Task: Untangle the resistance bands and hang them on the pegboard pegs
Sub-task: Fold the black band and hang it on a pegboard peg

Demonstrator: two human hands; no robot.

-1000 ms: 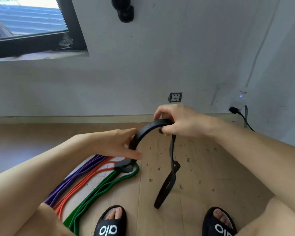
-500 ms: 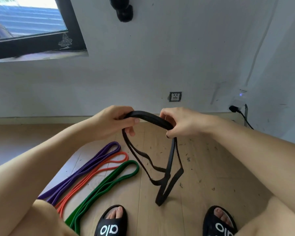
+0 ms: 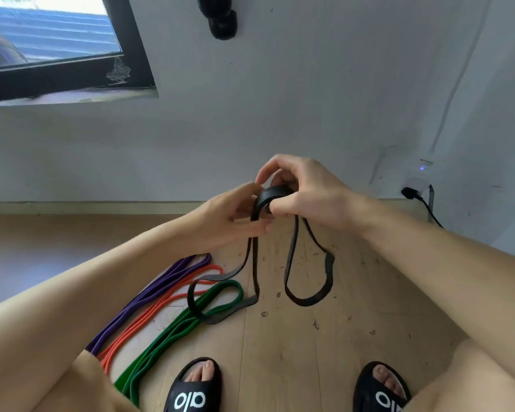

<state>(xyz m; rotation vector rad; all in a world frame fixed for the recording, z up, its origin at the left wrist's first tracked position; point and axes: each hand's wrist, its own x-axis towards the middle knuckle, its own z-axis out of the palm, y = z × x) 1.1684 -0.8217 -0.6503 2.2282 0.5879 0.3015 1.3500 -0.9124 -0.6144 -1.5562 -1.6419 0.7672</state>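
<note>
Head view, looking down over both forearms: the right hand point(image 3: 304, 194) and the left hand point(image 3: 232, 221) meet at the top of a black resistance band point(image 3: 308, 300), close enough that their fingers nearly touch. The right hand's fingers and thumb are curled round a short arch of the band at its highest point; the left hand, just beside it and slightly lower, pinches the strand that drops from that arch.

Below the right hand one black loop hangs free, its bottom just above or on the wooden floor point(image 3: 280, 352). Below the left hand, two strands fall and trail off to the left, where a loop of the black band lies across the end of the green band point(image 3: 173, 328). Further left of that hand, the orange band point(image 3: 149, 310) and the purple band point(image 3: 149, 292) lie side by side, flat and separate.

The step in hand seems to be the untangling of the black band, the last one not laid straight. Next it likely needs the hands drawn apart and raised, so the trailing loop lifts clear of the green band without dragging it. No pegboard is in view, so hanging is not yet begun.
</note>
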